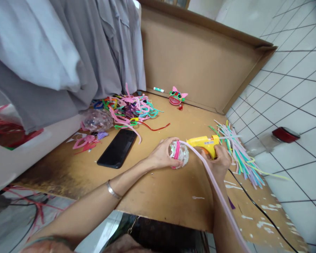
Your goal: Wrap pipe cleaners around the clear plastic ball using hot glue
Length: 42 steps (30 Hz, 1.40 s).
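Observation:
My left hand (163, 153) is closed around a clear plastic ball (183, 155) with a bright pink strip around it. A long pale lilac pipe cleaner (209, 170) runs from the top of the ball down past my right forearm. In my right hand (221, 160) is a yellow glue gun (206, 142), gripped by its handle. Its nozzle points left, close to the ball and the lilac strip; whether it touches them I cannot tell. A black cord (255, 203) trails to the lower right.
A black phone (117, 148) lies left of my hands, before a heap of coloured pipe cleaners (131, 107). More pipe cleaners (243, 154) lie at right, near a red-lidded jar (268, 142). A small animal-faced ornament (176, 96) and glue stick (158, 90) stand by the cardboard wall (200, 59).

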Each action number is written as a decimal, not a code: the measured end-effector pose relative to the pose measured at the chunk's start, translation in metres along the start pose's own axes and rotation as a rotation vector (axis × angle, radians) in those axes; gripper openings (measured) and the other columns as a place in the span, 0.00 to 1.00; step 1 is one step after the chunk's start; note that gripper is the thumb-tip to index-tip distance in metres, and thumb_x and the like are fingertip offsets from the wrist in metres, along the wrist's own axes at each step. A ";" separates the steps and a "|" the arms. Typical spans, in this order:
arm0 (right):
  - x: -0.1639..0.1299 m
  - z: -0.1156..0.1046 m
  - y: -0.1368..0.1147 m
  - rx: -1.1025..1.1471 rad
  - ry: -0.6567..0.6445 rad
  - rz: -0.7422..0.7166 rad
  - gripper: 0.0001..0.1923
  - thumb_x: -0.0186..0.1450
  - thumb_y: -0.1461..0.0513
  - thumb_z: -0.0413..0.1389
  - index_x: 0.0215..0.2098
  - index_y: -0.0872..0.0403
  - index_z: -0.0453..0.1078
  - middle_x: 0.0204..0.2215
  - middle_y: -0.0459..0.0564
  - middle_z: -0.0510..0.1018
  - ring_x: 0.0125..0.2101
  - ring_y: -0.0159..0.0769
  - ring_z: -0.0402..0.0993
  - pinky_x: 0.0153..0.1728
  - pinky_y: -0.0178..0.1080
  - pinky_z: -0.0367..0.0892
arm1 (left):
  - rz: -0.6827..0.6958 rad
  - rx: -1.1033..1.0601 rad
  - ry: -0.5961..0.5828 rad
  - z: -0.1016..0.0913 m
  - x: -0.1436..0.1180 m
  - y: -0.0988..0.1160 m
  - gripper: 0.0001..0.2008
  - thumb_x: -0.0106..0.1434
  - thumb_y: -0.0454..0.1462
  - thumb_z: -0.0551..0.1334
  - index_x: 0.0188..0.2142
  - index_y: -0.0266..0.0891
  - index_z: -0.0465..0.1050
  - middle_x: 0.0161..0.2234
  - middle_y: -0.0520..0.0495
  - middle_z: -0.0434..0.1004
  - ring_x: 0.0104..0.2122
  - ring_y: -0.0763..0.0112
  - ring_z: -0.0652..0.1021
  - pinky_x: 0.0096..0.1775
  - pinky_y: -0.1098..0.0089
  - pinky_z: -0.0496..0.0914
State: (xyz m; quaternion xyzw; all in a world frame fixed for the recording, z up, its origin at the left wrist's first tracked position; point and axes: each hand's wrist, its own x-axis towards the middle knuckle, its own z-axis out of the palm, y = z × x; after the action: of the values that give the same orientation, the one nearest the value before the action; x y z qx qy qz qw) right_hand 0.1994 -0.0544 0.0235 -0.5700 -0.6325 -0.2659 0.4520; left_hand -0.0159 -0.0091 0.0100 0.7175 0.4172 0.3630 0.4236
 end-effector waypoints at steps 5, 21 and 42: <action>-0.001 0.001 0.001 0.006 0.000 0.025 0.07 0.60 0.58 0.58 0.29 0.50 0.63 0.27 0.46 0.70 0.29 0.37 0.69 0.31 0.39 0.66 | -0.003 -0.003 -0.002 0.000 0.000 -0.001 0.43 0.39 0.39 0.75 0.57 0.43 0.66 0.52 0.43 0.72 0.50 0.53 0.73 0.54 0.55 0.68; -0.001 0.000 0.001 0.008 -0.006 0.028 0.05 0.60 0.59 0.57 0.31 0.51 0.66 0.28 0.47 0.71 0.30 0.37 0.70 0.33 0.38 0.66 | 0.006 0.025 -0.023 -0.001 -0.001 0.002 0.44 0.40 0.41 0.75 0.58 0.42 0.65 0.52 0.43 0.72 0.51 0.52 0.73 0.54 0.54 0.68; -0.001 -0.003 0.002 0.034 -0.003 0.046 0.05 0.59 0.61 0.58 0.29 0.51 0.65 0.28 0.45 0.69 0.29 0.35 0.68 0.31 0.37 0.65 | 0.030 0.045 -0.021 0.000 -0.001 -0.001 0.44 0.40 0.41 0.75 0.57 0.42 0.66 0.52 0.43 0.71 0.51 0.53 0.73 0.54 0.55 0.68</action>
State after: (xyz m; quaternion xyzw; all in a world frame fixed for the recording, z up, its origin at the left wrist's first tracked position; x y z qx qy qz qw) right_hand 0.2023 -0.0565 0.0237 -0.5769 -0.6246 -0.2437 0.4666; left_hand -0.0163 -0.0096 0.0091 0.7367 0.4099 0.3524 0.4064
